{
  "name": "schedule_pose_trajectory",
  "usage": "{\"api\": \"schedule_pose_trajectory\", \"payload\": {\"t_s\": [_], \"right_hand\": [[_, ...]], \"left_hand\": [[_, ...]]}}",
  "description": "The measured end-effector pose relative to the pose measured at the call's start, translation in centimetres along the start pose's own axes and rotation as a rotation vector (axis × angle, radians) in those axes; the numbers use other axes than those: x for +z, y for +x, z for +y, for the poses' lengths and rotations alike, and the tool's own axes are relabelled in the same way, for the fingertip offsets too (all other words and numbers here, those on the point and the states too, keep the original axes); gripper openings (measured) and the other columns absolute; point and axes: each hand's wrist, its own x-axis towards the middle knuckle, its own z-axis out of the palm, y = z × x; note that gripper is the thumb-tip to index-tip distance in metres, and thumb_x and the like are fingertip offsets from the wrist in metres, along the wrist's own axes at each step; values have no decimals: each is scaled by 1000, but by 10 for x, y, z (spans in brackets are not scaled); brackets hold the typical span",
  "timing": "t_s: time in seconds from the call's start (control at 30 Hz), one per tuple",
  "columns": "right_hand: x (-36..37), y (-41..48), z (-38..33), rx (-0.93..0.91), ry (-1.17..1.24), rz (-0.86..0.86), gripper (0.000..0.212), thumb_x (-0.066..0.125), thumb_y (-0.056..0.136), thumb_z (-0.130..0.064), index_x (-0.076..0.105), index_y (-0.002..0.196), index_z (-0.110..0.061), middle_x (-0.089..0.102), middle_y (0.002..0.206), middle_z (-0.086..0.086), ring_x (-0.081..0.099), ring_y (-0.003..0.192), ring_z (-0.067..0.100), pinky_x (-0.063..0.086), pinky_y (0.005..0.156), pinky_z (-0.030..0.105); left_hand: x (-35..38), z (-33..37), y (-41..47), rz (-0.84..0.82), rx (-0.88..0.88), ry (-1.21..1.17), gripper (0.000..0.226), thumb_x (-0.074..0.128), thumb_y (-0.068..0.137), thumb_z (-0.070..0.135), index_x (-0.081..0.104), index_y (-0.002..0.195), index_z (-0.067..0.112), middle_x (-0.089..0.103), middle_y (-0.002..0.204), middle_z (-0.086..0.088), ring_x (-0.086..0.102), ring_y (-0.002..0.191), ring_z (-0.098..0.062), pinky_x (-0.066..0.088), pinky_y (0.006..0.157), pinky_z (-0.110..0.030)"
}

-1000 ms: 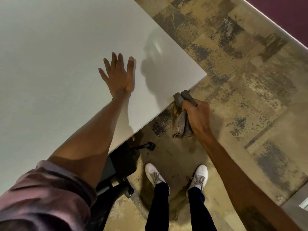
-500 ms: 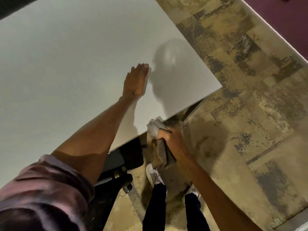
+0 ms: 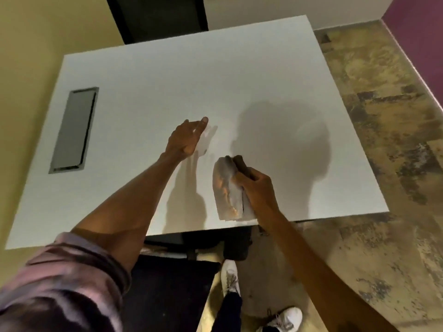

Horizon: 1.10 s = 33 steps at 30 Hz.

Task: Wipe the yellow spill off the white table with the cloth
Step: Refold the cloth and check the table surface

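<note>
My right hand (image 3: 257,188) grips a crumpled, yellow-stained white cloth (image 3: 226,188) above the white rectangular counter (image 3: 167,80). Left hand (image 3: 185,140): fingers together, extended, edge-on. No legible writing.

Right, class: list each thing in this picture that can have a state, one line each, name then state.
cloth: bunched, stained yellow-orange, gripped over the table's near edge.
right hand: closed around the cloth.
left hand: open, fingers together, edge-on at the tabletop; contact unclear.
white table: bare top, no yellow spill visible.
grey panel: set into the tabletop, looks closed.
</note>
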Motion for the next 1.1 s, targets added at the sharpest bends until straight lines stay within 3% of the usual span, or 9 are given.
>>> {"api": "schedule_pose_trajectory", "payload": {"t_s": [0.1,0.2,0.3,0.4,0.57,0.67,0.8,0.93,1.1], "right_hand": [[53,14,-17,-16,-81,-54,10,70,85,-37,70,78,-29,70,69,-12,64,68,-4,47,65,19],[109,26,-27,11,-116,-120,12,71,79,-31,66,75,-21,67,71,-1,60,66,5,47,63,23],[168,35,-33,82,-90,-190,17,73,76,-29,66,80,-14,67,75,3,60,73,14,48,67,31],[227,40,-33,142,-78,-262,21,73,77,-24,67,88,-8,69,83,3,62,78,18,49,68,32],[313,38,-24,159,-160,-358,16,70,79,-25,64,89,-14,70,93,4,66,86,20,50,67,29],[354,34,-16,149,-233,-367,23,69,79,-28,63,97,-14,70,98,5,67,88,20,52,67,30],[402,27,-8,91,-406,-312,35,69,83,-31,56,109,-11,69,106,9,67,97,30,57,86,44],[439,21,-6,57,-571,-214,45,70,83,-29,48,117,-10,65,115,10,66,102,34,56,85,45],[464,20,-13,19,-693,-264,47,63,90,-31,43,124,-7,58,124,16,62,109,37,56,87,48]], "left_hand": [[-46,-45,-7,99,-104,-69,72,20,102,70,57,143,24,53,151,-14,37,150,-35,31,119,-50],[-82,-99,-22,174,-152,-67,65,26,104,68,57,145,29,52,156,-3,29,156,-24,29,122,-46],[-108,-158,-40,191,-197,1,57,24,111,52,49,152,22,42,163,-4,20,159,-27,19,128,-47],[-124,-212,-63,190,-222,176,53,20,114,37,34,160,15,29,169,-5,12,160,-35,9,129,-50],[-137,-283,-109,181,-323,315,52,19,114,29,21,164,15,20,172,-6,8,160,-36,8,128,-51],[-144,-317,-133,178,-360,265,52,20,114,26,18,165,15,17,172,-6,2,161,-33,3,130,-50],[-149,-348,-158,167,-385,204,52,20,114,27,16,165,18,12,173,-2,-4,161,-29,-4,130,-47],[-146,-369,-179,159,-408,139,52,20,114,31,13,165,23,9,173,0,-7,161,-27,-6,130,-47],[-137,-385,-199,131,-410,80,52,20,114,32,13,165,24,9,173,1,-6,161,-26,-5,131,-45]]}}
